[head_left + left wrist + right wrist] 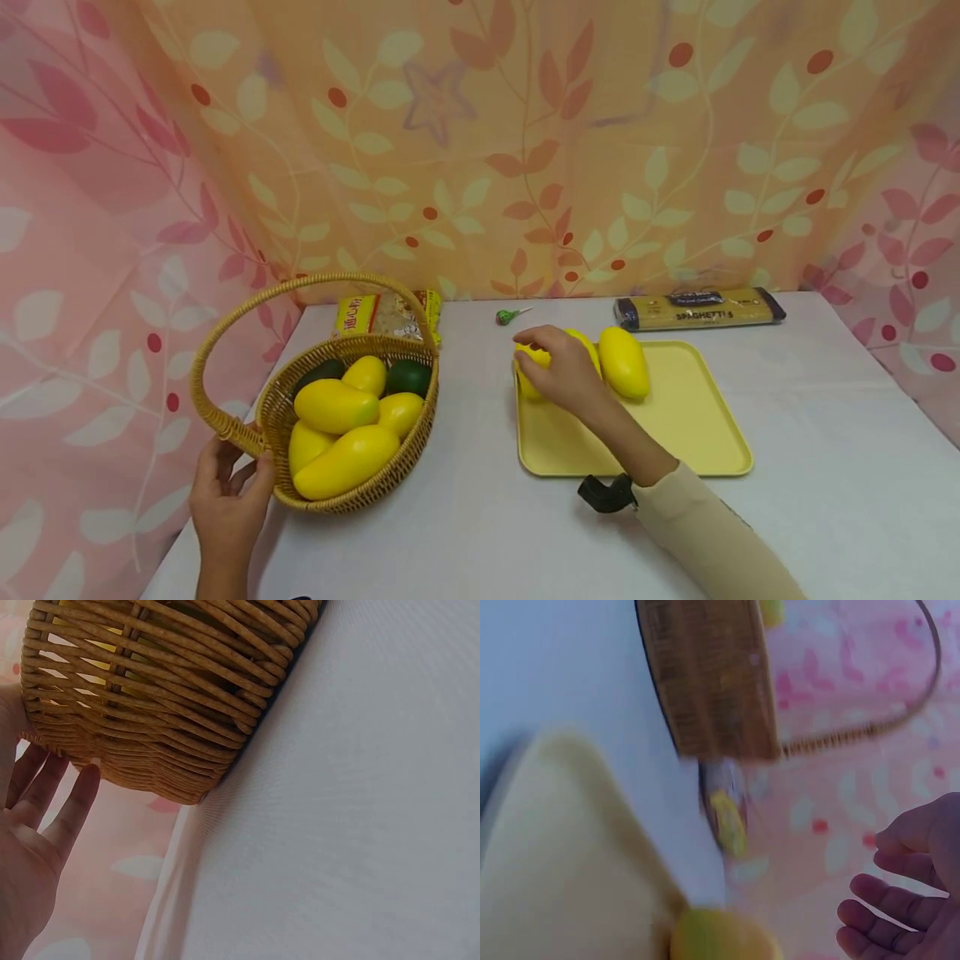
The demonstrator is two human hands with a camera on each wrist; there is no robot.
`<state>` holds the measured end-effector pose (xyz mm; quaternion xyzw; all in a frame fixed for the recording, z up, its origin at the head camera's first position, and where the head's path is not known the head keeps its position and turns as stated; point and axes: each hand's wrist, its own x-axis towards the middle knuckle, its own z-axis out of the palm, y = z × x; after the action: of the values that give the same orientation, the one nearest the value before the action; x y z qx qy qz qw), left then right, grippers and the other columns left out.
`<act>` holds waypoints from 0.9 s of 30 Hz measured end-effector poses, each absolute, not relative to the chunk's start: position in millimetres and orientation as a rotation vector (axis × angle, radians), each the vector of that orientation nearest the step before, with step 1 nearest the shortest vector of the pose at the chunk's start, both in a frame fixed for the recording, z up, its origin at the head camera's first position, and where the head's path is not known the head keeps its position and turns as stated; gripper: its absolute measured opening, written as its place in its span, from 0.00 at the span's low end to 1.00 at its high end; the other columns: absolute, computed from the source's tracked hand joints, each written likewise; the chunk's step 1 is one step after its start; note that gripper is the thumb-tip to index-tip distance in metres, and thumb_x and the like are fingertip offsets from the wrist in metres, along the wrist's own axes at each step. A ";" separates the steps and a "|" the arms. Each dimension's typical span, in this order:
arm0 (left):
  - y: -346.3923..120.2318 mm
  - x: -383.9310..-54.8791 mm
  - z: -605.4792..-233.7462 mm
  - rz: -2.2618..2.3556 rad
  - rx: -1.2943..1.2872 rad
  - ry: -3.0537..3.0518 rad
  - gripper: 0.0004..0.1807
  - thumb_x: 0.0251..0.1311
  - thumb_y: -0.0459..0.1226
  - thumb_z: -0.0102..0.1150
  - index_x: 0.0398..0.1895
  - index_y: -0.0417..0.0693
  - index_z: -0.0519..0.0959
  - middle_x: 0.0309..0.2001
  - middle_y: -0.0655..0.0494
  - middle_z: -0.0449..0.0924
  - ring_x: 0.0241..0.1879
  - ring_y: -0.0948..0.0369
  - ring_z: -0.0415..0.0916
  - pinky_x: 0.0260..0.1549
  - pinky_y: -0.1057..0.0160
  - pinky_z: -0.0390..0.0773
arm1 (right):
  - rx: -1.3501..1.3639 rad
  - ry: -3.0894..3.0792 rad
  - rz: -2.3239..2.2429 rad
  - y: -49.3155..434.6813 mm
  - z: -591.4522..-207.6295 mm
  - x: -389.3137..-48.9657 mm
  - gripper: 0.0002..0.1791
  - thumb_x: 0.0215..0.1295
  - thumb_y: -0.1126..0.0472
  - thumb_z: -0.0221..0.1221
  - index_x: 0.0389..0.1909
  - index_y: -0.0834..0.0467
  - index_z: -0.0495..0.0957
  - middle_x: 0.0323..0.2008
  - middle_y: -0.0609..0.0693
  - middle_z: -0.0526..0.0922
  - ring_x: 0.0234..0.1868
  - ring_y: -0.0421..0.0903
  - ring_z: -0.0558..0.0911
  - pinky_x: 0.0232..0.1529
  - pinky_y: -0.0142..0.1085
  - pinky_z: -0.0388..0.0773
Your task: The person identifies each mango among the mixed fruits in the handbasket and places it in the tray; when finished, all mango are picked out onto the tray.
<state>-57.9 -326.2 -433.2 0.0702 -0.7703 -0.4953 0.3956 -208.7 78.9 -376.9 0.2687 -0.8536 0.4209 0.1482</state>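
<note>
My left hand (pixel 231 492) holds the wicker basket (pixel 408 467) at its left rim, by the foot of the handle. In the left wrist view its fingers (pixel 71 802) lie against the woven outside. Several yellow mangoes (pixel 347 462) and two dark green, avocado-like fruits (pixel 408 377) fill the basket. Above the left back corner of the yellow tray (pixel 690 442) hovers my right hand (pixel 566 371), fingers loosely bent and holding nothing. Beneath and behind it, yellow fruit is partly hidden. One mango (pixel 624 362) lies in plain view on the tray, to the hand's right.
Behind the basket lies a bag of pasta (pixel 382 317). A lollipop (pixel 506 317) sits at the back middle, and a spaghetti pack (pixel 697 310) lies behind the tray. Patterned curtains (pixel 480 167) enclose the white table (pixel 472 517). A black strap piece (pixel 606 493) shows by the right wrist.
</note>
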 end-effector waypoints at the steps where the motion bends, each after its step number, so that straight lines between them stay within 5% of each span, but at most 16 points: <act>1: -325.7 -58.0 -433.3 -1.259 0.178 -1.949 0.33 0.50 0.14 0.61 0.63 0.33 0.72 0.52 0.50 0.80 0.50 0.60 0.77 0.43 0.77 0.79 | 0.828 -2.451 1.214 67.9 -376.1 -207.0 0.13 0.64 0.65 0.65 0.48 0.63 0.84 0.46 0.54 0.85 0.46 0.54 0.82 0.50 0.45 0.81; 9: -324.9 -57.3 -431.6 -1.233 0.213 -1.976 0.34 0.51 0.16 0.62 0.65 0.38 0.72 0.53 0.52 0.80 0.51 0.61 0.77 0.43 0.78 0.78 | 1.251 -2.395 1.153 -25.0 -373.1 -195.9 0.11 0.68 0.61 0.63 0.49 0.60 0.84 0.46 0.52 0.86 0.47 0.48 0.82 0.50 0.34 0.80; 15: -325.5 -56.8 -433.3 -1.265 0.205 -1.951 0.33 0.51 0.15 0.61 0.64 0.35 0.72 0.53 0.51 0.79 0.51 0.60 0.77 0.43 0.77 0.79 | 1.386 -2.482 1.031 -83.9 -375.9 -201.8 0.17 0.72 0.54 0.60 0.55 0.58 0.82 0.52 0.50 0.84 0.55 0.42 0.80 0.59 0.29 0.73; 27: -325.8 -57.4 -432.5 -1.267 0.168 -1.946 0.33 0.50 0.13 0.61 0.63 0.31 0.72 0.52 0.50 0.80 0.51 0.60 0.77 0.43 0.76 0.79 | 1.548 -2.679 1.048 -131.4 -360.5 -211.2 0.27 0.72 0.46 0.58 0.66 0.54 0.75 0.59 0.45 0.81 0.58 0.37 0.77 0.58 0.23 0.70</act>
<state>-57.4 -325.8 -432.5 0.0663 -0.7677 -0.4999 0.3954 -211.2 -131.4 -360.5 0.4731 -0.8184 0.3202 -0.0625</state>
